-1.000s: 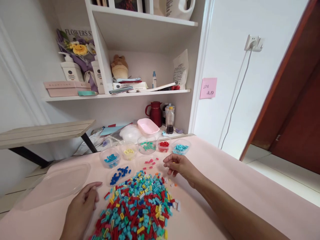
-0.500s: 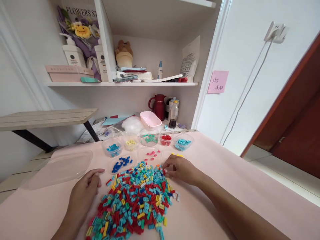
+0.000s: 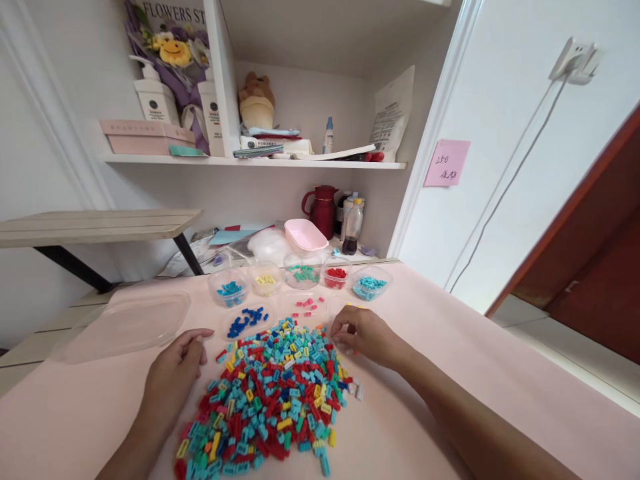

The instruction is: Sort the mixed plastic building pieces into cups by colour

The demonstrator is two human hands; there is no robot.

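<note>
A heap of small coloured bricks [image 3: 273, 400] lies on the pink table [image 3: 450, 373] in front of me. My right hand [image 3: 363, 335] rests at the heap's far right edge, fingers curled down and pinched on something I cannot make out. My left hand [image 3: 175, 373] lies on the table left of the heap, fingers loosely bent, holding nothing. Beyond the heap stand clear dishes of sorted bricks: blue [image 3: 229, 292], yellow [image 3: 265, 281], green [image 3: 302, 273], red [image 3: 336, 274], turquoise [image 3: 369, 285]. Dark blue bricks [image 3: 245, 321] and pink bricks [image 3: 306, 305] lie in flat lids.
A clear plastic lid [image 3: 125, 327] lies at the left. Behind the table are a pink tub [image 3: 305, 235], a red jug [image 3: 323, 210], bottles [image 3: 351, 227] and a shelf [image 3: 250, 160] with boxes and bottles. A wooden bench [image 3: 90, 227] stands at left; a brown door [image 3: 590, 253] at right.
My right hand came down from above the pink bricks to the heap's far right edge. The view tipped upward a little. My left hand stayed beside the heap.
</note>
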